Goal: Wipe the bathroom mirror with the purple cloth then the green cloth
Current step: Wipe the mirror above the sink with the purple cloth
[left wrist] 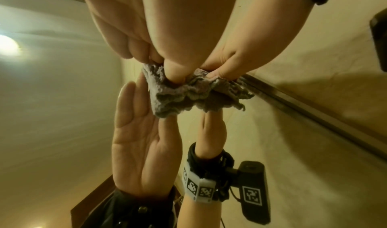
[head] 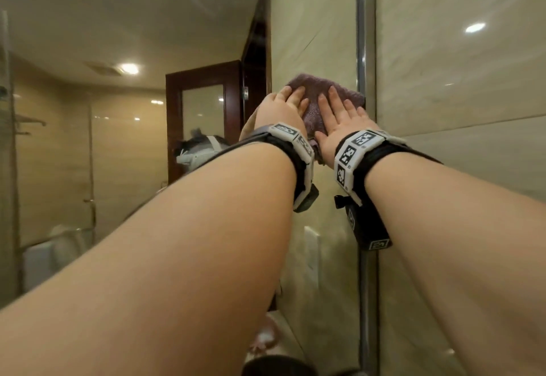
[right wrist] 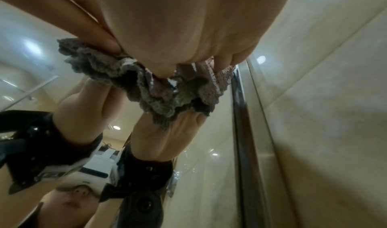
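The purple cloth [head: 317,87] lies bunched against the mirror [head: 118,154], high up by its right edge. My left hand [head: 288,104] presses flat on the cloth's left part with straight fingers. My right hand [head: 339,115] presses flat on its right part, fingers spread, close to the frame. In the left wrist view the cloth [left wrist: 188,92] is crumpled under my left hand [left wrist: 130,33], with the hands mirrored below it. The right wrist view shows the cloth [right wrist: 157,89] squeezed under my right hand [right wrist: 178,33]. No green cloth is in view.
A metal frame strip [head: 366,50] runs down the mirror's right edge, with a glossy tiled wall [head: 458,80] beyond it. The mirror reflects a dark wooden door [head: 204,104], shower glass and a toilet at the left.
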A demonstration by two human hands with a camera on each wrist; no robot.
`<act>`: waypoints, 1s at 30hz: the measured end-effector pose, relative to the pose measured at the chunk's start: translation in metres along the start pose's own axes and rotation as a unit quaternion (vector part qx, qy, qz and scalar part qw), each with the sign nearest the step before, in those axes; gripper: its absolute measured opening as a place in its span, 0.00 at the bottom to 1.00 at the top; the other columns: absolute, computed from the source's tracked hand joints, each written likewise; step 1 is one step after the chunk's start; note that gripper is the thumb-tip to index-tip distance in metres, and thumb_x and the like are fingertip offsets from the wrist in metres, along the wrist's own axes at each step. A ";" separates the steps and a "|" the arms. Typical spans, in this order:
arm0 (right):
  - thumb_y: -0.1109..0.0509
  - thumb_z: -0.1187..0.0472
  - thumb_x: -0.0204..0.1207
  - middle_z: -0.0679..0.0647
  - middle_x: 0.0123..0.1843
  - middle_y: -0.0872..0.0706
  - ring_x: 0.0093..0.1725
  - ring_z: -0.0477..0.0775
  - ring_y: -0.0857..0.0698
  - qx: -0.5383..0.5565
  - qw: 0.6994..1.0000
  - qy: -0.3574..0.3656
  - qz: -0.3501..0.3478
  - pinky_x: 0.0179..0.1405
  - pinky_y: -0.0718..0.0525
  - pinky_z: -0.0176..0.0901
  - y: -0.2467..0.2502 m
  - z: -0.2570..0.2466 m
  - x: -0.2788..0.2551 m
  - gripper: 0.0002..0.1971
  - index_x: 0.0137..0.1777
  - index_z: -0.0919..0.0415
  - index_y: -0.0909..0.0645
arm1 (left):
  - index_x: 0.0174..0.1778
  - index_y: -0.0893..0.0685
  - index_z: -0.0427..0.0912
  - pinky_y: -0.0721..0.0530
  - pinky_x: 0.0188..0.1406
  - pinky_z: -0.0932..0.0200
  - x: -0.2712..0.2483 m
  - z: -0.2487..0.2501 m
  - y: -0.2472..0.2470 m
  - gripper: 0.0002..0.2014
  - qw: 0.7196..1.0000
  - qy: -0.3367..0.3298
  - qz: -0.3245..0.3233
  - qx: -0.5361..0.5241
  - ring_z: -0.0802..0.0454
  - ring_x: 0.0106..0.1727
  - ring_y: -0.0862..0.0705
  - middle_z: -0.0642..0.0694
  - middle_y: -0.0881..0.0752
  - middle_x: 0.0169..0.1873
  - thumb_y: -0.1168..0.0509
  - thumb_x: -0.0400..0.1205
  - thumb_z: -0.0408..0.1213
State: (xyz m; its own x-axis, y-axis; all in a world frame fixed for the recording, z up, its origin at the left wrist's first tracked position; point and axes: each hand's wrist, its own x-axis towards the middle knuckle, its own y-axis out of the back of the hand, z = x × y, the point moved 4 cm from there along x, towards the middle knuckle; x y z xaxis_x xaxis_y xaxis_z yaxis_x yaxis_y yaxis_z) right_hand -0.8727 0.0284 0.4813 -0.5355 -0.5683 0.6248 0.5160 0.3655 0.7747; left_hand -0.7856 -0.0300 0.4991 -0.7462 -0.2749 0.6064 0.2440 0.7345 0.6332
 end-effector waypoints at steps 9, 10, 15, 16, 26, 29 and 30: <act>0.53 0.47 0.85 0.53 0.82 0.71 0.83 0.59 0.61 -0.001 1.000 -0.022 0.009 0.81 0.60 0.53 -0.005 0.006 -0.003 0.35 0.81 0.55 0.71 | 0.83 0.58 0.44 0.52 0.79 0.54 0.007 0.003 -0.006 0.36 1.000 -0.023 0.015 -0.008 0.49 0.83 0.57 0.47 0.59 0.83 0.51 0.85 0.55; 0.53 0.46 0.85 0.54 0.83 0.70 0.82 0.59 0.63 -0.017 1.000 -0.019 0.019 0.80 0.62 0.53 -0.005 0.004 -0.005 0.35 0.81 0.56 0.70 | 0.84 0.57 0.43 0.51 0.79 0.54 0.003 0.000 -0.007 0.34 0.999 -0.022 0.029 -0.013 0.49 0.83 0.55 0.47 0.58 0.83 0.51 0.86 0.53; 0.53 0.48 0.85 0.57 0.82 0.73 0.82 0.57 0.67 -0.012 0.999 0.006 0.034 0.80 0.63 0.51 -0.002 -0.021 -0.013 0.36 0.81 0.59 0.71 | 0.83 0.46 0.40 0.48 0.81 0.48 -0.018 -0.019 -0.015 0.30 0.991 -0.011 0.110 -0.075 0.48 0.82 0.49 0.45 0.47 0.82 0.46 0.85 0.41; 0.52 0.49 0.85 0.56 0.81 0.73 0.82 0.57 0.67 0.001 0.999 0.013 0.035 0.80 0.63 0.50 0.000 -0.029 -0.014 0.35 0.81 0.59 0.71 | 0.83 0.50 0.40 0.50 0.80 0.50 -0.018 -0.026 -0.020 0.31 0.994 -0.005 0.104 -0.042 0.48 0.83 0.51 0.45 0.50 0.83 0.46 0.86 0.44; 0.54 0.49 0.85 0.59 0.81 0.73 0.81 0.60 0.68 0.017 0.992 0.106 0.070 0.80 0.61 0.51 0.017 -0.137 -0.033 0.34 0.81 0.61 0.70 | 0.82 0.63 0.41 0.53 0.80 0.53 -0.087 -0.108 -0.044 0.37 0.994 0.073 0.009 0.076 0.48 0.83 0.57 0.45 0.60 0.82 0.51 0.85 0.55; 0.53 0.48 0.85 0.58 0.81 0.73 0.81 0.60 0.68 0.038 0.985 0.143 0.084 0.79 0.62 0.51 0.020 -0.176 -0.039 0.35 0.81 0.60 0.69 | 0.82 0.64 0.40 0.54 0.80 0.52 -0.114 -0.140 -0.055 0.39 0.990 0.093 -0.022 0.104 0.47 0.83 0.58 0.44 0.62 0.82 0.51 0.84 0.55; 0.53 0.48 0.85 0.58 0.81 0.73 0.81 0.60 0.68 0.047 0.983 0.158 0.087 0.79 0.63 0.51 0.022 -0.190 -0.041 0.35 0.81 0.59 0.69 | 0.82 0.64 0.40 0.54 0.80 0.52 -0.123 -0.151 -0.058 0.39 0.989 0.102 -0.028 0.106 0.47 0.83 0.58 0.44 0.62 0.82 0.51 0.84 0.55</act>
State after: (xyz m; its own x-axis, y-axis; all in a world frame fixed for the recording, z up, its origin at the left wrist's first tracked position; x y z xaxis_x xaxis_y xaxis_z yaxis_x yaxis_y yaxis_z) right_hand -0.7125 -0.0804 0.4542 -0.2030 -0.6856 0.6991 0.5101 0.5354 0.6732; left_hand -0.6144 -0.1321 0.4603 -0.6090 -0.4217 0.6718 0.0549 0.8225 0.5660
